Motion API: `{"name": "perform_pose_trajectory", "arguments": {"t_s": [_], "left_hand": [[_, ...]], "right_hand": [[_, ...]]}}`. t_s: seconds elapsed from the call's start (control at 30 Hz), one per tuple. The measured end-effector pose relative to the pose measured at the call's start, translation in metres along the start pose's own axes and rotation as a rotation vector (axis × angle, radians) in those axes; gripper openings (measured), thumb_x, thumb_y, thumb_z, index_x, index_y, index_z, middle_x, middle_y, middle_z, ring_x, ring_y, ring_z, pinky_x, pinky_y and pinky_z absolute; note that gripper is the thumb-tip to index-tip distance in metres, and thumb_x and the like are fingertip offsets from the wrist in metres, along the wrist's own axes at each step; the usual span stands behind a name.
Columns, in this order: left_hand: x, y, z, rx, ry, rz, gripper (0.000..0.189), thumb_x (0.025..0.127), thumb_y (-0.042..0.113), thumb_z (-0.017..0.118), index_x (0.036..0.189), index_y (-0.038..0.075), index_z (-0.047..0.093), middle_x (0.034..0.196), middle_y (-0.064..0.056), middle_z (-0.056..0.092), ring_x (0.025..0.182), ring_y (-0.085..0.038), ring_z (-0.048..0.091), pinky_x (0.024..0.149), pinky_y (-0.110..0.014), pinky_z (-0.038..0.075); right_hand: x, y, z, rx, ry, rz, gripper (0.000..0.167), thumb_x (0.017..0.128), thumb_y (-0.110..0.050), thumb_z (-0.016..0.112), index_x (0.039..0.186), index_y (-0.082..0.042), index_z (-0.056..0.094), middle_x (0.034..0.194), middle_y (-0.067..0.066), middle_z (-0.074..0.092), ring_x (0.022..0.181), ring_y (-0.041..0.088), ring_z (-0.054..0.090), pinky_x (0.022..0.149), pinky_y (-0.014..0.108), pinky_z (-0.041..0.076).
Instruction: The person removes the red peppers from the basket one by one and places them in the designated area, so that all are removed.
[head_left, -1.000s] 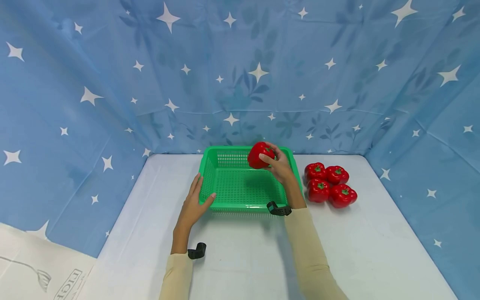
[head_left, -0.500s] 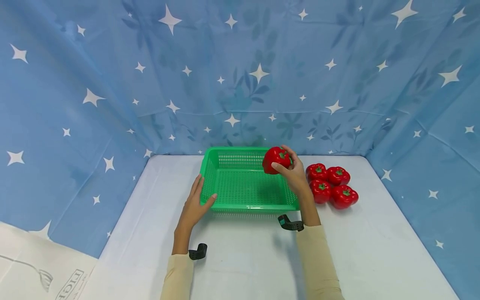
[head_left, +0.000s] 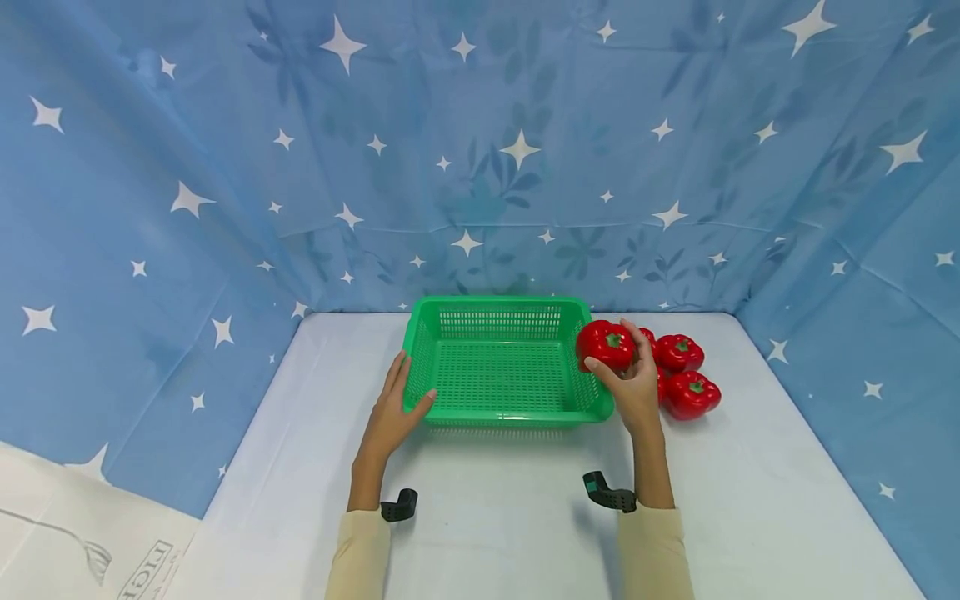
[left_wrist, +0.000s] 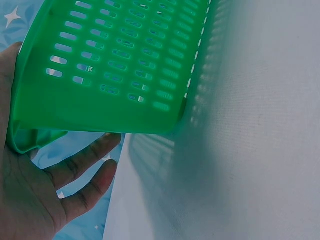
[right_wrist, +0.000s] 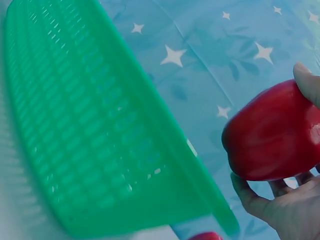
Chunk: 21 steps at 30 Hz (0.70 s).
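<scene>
A red bell pepper (head_left: pixel 604 345) is held in my right hand (head_left: pixel 636 390), thumb on the near side and fingers round the far side. It hangs over the right rim of a green plastic basket (head_left: pixel 502 417) with slotted walls; nothing lies inside. In the right wrist view the held bell pepper (right_wrist: pixel 272 135) is off the table, apart from the basket wall (right_wrist: pixel 95 130). My left hand (head_left: pixel 386 421) rests at the basket's front left corner, fingers extended along the left side and thumb near the front rim. The left wrist view shows its fingers (left_wrist: pixel 82 197) fairly straight beside the corner.
Several more red bell peppers (head_left: pixel 692 395) sit clustered on the white table (head_left: pixel 510 517) to the right of the basket, partly hidden by my right hand. A blue curtain with white stars (head_left: pixel 480 167) stands right behind the table and along its sides.
My right hand has carried the bell pepper rightward and nearer, from above the basket's inside to its right rim. My left hand has stayed at the basket corner.
</scene>
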<state>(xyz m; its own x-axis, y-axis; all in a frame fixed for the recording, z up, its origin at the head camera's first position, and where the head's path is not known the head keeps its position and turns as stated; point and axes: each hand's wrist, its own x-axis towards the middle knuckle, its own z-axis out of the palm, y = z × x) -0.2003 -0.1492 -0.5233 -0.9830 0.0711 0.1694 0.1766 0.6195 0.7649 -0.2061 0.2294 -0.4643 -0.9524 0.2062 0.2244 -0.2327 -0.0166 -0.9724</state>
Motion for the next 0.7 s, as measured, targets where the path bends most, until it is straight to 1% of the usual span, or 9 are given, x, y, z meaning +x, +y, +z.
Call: {"name": "perform_pose_trajectory", "arguments": {"t_s": [0.1, 0.2, 0.33, 0.53, 0.6, 0.7], "left_hand": [[0.000, 0.000, 0.000, 0.002, 0.005, -0.001, 0.086, 0.092, 0.059, 0.056, 0.158, 0.019, 0.017, 0.165, 0.013, 0.003, 0.149, -0.033, 0.022, 0.109, -0.066, 0.031], [0.000, 0.000, 0.001, 0.007, 0.011, 0.004, 0.086, 0.092, 0.058, 0.056, 0.158, 0.019, 0.017, 0.166, 0.008, 0.006, 0.149, -0.034, 0.023, 0.109, -0.066, 0.032], [0.000, -0.001, 0.002, 0.013, 0.016, 0.010, 0.086, 0.093, 0.056, 0.057, 0.158, 0.017, 0.018, 0.166, 0.002, 0.008, 0.149, -0.035, 0.023, 0.109, -0.066, 0.032], [0.000, -0.001, 0.001, 0.007, 0.011, 0.008, 0.085, 0.093, 0.056, 0.056, 0.158, 0.017, 0.018, 0.166, 0.005, 0.007, 0.150, -0.033, 0.021, 0.110, -0.065, 0.030], [0.000, -0.001, 0.001, 0.008, 0.012, 0.012, 0.085, 0.093, 0.056, 0.056, 0.158, 0.017, 0.017, 0.166, 0.006, 0.006, 0.150, -0.033, 0.021, 0.111, -0.065, 0.030], [0.001, -0.001, 0.001, 0.003, 0.016, 0.016, 0.085, 0.093, 0.055, 0.057, 0.158, 0.017, 0.017, 0.166, 0.006, 0.006, 0.150, -0.033, 0.021, 0.110, -0.065, 0.030]], "right_hand": [[-0.008, 0.000, -0.010, -0.009, 0.060, -0.024, 0.077, 0.083, -0.004, 0.075, 0.149, -0.020, 0.037, 0.151, 0.004, 0.038, 0.137, 0.019, 0.037, 0.089, 0.011, 0.050], [-0.014, 0.001, -0.022, -0.025, 0.102, -0.039, 0.077, 0.082, -0.002, 0.075, 0.148, -0.019, 0.038, 0.151, 0.003, 0.038, 0.138, 0.020, 0.035, 0.089, 0.011, 0.049], [-0.022, 0.002, -0.037, -0.092, 0.163, -0.049, 0.079, 0.080, -0.004, 0.078, 0.147, -0.020, 0.040, 0.150, 0.001, 0.038, 0.140, 0.019, 0.033, 0.090, 0.013, 0.050], [-0.036, 0.008, -0.056, -0.247, 0.236, -0.033, 0.082, 0.079, -0.013, 0.081, 0.147, -0.029, 0.038, 0.151, -0.004, 0.038, 0.141, 0.019, 0.035, 0.096, 0.026, 0.049], [-0.041, 0.011, -0.060, -0.302, 0.253, -0.031, 0.083, 0.079, -0.016, 0.082, 0.148, -0.030, 0.038, 0.150, -0.006, 0.039, 0.140, 0.018, 0.036, 0.096, 0.028, 0.049], [-0.047, 0.017, -0.066, -0.346, 0.266, -0.027, 0.083, 0.079, -0.016, 0.082, 0.148, -0.030, 0.038, 0.149, -0.007, 0.040, 0.140, 0.017, 0.037, 0.097, 0.029, 0.048]]}}
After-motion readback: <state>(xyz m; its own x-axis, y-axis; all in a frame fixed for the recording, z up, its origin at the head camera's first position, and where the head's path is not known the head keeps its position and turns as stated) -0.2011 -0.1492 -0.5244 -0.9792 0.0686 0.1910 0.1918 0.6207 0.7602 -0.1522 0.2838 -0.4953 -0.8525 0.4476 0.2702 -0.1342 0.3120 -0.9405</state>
